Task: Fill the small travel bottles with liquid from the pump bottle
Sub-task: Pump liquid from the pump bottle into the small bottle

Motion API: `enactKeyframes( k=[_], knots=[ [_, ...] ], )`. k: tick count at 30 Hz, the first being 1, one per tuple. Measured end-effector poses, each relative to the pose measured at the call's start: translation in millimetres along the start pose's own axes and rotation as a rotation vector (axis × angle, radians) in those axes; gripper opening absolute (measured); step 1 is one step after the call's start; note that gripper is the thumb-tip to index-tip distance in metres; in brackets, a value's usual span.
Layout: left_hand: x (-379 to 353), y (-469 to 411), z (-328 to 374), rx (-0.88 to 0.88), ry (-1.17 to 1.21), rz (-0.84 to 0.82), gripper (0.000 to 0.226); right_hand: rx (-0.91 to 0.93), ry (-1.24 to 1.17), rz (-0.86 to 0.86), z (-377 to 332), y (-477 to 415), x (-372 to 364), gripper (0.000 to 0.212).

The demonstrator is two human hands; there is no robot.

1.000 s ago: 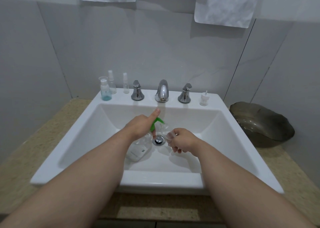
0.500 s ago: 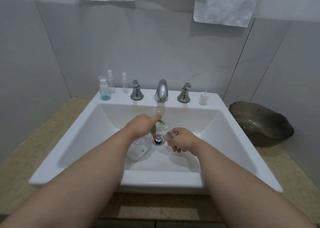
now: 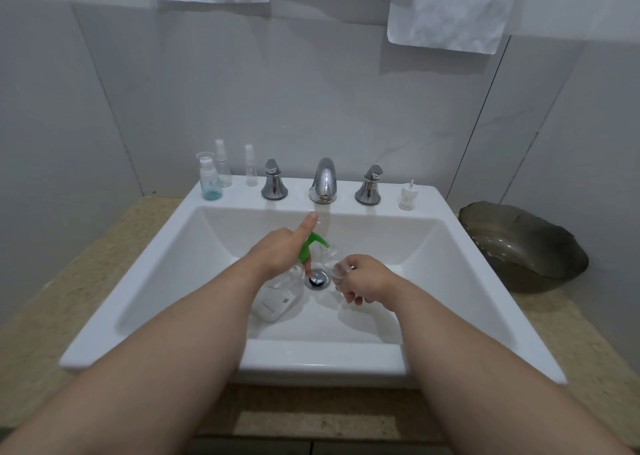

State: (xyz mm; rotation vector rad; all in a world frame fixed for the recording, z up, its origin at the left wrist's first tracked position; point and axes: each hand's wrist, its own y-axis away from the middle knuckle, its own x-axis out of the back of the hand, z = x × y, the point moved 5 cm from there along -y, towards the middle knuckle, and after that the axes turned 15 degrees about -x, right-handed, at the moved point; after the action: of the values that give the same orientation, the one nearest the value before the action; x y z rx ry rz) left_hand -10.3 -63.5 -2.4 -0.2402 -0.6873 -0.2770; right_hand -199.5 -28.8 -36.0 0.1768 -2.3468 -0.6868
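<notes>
A white sink [image 3: 311, 361] sits in a speckled counter [image 3: 86, 271], with a chrome faucet [image 3: 323, 181] at its back. A dark bowl [image 3: 523, 246] rests to the right, and white cloths [image 3: 453, 11] hang above.

No writing is showing clearly enough to read: the white label [image 3: 273, 304] on the clear pump bottle [image 3: 288, 282] lying tilted in the basin is carrying only a small dark square and faint lines, all too blurred to make out.

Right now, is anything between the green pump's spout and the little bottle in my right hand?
Nothing visible. The green pump's spout points at the clear travel bottle your right hand holds near the drain; your left hand grips the pump bottle, forefinger raised.
</notes>
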Motion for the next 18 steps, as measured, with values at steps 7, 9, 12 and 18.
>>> enactKeyframes(
  k=[7,9,12,18],
  knots=[
    [-2.6,-1.2,0.3,0.0,-0.04,-0.011,0.096,0.0,-0.003,-0.001,1.0,-3.9,-0.9,0.006],
    [-3.5,-2.1,-1.1,0.002,-0.031,-0.007,0.087,0.0,-0.003,0.001,1.4,-4.3,-0.7,0.008],
    [-5.2,-3.2,-2.5,0.005,-0.015,-0.011,0.082,0.006,0.002,-0.003,1.5,-4.0,-0.5,0.009],
    [-7.5,-5.7,-1.7,0.012,0.005,-0.01,0.078,0.012,-0.005,0.0,0.9,-4.2,-0.9,0.008]
  ],
)
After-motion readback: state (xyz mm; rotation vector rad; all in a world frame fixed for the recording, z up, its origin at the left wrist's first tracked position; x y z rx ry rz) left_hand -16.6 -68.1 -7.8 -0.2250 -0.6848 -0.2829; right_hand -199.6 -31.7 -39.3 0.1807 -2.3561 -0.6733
